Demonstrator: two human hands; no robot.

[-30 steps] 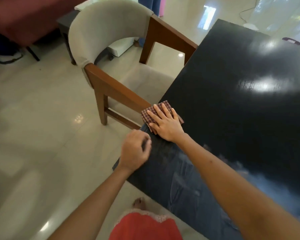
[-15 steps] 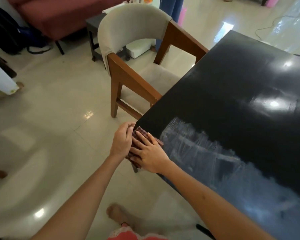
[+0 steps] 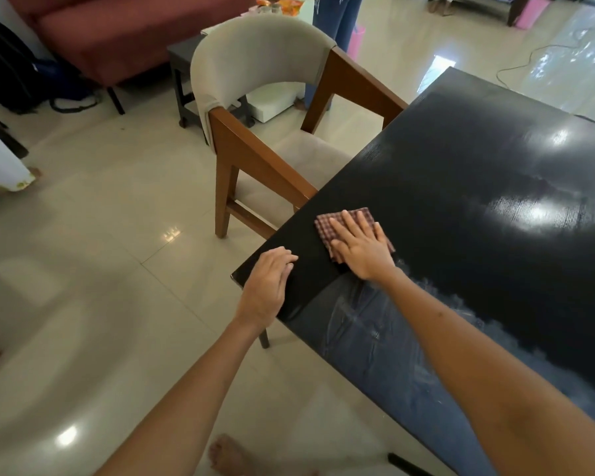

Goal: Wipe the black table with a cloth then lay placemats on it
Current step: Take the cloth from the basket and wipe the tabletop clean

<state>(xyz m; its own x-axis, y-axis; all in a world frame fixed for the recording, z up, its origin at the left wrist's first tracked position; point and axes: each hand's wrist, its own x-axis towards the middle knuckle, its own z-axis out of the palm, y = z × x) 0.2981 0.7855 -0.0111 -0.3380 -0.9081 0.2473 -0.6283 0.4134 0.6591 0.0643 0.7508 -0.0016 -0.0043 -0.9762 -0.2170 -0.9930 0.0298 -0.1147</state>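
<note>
Checked red-and-white cloth (image 3: 352,225) lay flat on the black table (image 3: 478,201), near the table's left edge at the centre of the frame. The right hand (image 3: 361,247) pressed down on the cloth with fingers straight and slightly spread. The left hand (image 3: 267,286) rested on the table's near-left corner, just left of the cloth and apart from it, fingers together and bent over the edge, holding nothing. Streaky wipe marks covered the tabletop towards the lower right. A wooden chair (image 3: 255,132) with grey upholstery stood against the table's left side.
</note>
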